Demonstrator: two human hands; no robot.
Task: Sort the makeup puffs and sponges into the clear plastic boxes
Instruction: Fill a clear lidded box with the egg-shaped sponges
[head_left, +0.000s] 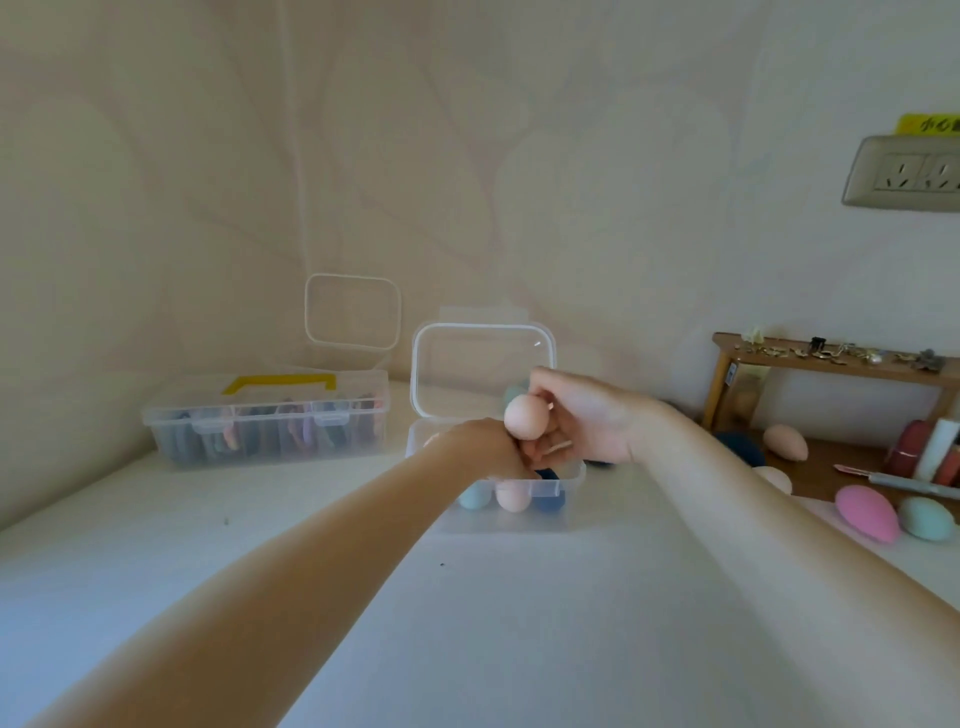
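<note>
Fingers of the right hand (566, 415) are curled round a peach sponge (524, 415), held just above the open box (569, 480). The left hand (483, 449) is reached into that box from the front; its fingers are hidden, so their state cannot be told. Teal, peach and navy sponges (511, 496) are seen behind the front wall. Loose sponges (866, 512) lie well right. Bare tabletop (519, 623) is left before the box.

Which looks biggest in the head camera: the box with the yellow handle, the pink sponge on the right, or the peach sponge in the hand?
1. Handle box, clearly largest.
2. Pink sponge.
3. Peach sponge, partly hidden by the right hand.
The sponges look close, at different distances, so their order is unsure.
</note>
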